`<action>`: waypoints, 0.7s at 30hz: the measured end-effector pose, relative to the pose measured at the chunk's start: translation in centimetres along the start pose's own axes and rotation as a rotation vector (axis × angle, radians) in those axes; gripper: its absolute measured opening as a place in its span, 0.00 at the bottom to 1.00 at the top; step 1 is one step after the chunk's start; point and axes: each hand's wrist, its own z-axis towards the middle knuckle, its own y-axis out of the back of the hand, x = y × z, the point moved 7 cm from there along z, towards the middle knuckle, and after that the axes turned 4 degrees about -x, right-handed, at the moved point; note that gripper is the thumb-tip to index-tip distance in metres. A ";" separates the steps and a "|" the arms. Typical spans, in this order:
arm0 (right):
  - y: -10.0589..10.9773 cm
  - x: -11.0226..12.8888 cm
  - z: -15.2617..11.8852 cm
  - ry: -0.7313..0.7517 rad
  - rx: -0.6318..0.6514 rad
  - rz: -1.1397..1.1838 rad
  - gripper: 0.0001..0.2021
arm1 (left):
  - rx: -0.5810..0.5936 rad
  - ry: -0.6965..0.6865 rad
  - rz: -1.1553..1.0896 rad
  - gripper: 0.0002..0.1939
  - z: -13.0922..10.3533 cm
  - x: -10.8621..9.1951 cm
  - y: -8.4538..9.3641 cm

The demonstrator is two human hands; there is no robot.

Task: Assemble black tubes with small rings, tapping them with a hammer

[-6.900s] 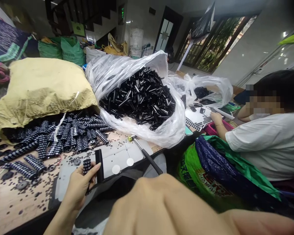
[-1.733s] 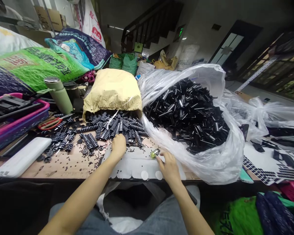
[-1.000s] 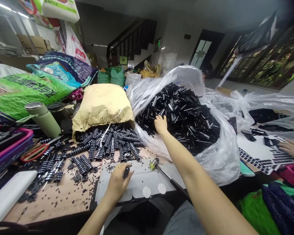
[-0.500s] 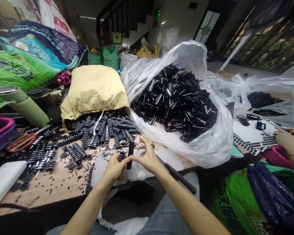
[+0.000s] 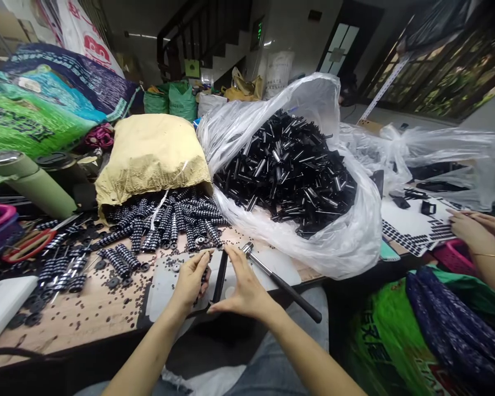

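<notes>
My left hand (image 5: 192, 279) is closed over the work board (image 5: 160, 289), its fingers curled round a small dark patterned piece that they mostly hide. Just to its right, a slim black tube-like part (image 5: 220, 278) stands out lengthwise. My right hand (image 5: 247, 289) spans this part, fingertips by its far end and thumb by its near end. A hammer (image 5: 295, 294) with a dark handle lies right of my right hand, its metal head on the board. Black-and-white banded rollers (image 5: 117, 261) lie to the left.
A yellow sack (image 5: 152, 146) spills more rollers. Behind my hands, a clear plastic bag (image 5: 355, 242) holds a heap of black parts (image 5: 289, 170). Red-handled scissors (image 5: 28, 247), a green flask (image 5: 37, 184) and tiny dark rings are at left. Another person's hands (image 5: 472, 231) work at right.
The black part has gone from upright to lying lengthwise between my hands, and my right hand has come around it. My left hand has turned over its piece. The view has shifted slightly.
</notes>
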 end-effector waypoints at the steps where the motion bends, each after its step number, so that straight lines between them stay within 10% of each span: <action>1: 0.1 0.6 0.0 0.033 -0.009 0.018 0.57 | -0.008 0.009 -0.016 0.24 -0.1 -0.2 -0.1; 7: -0.2 2.8 0.0 0.178 -0.020 0.143 0.55 | -0.053 0.090 -0.171 0.15 -1.2 -0.8 -1.1; 21: -2.6 1.2 -0.3 -0.005 0.002 0.116 0.51 | -0.049 0.112 0.072 0.17 -1.1 0.5 -0.9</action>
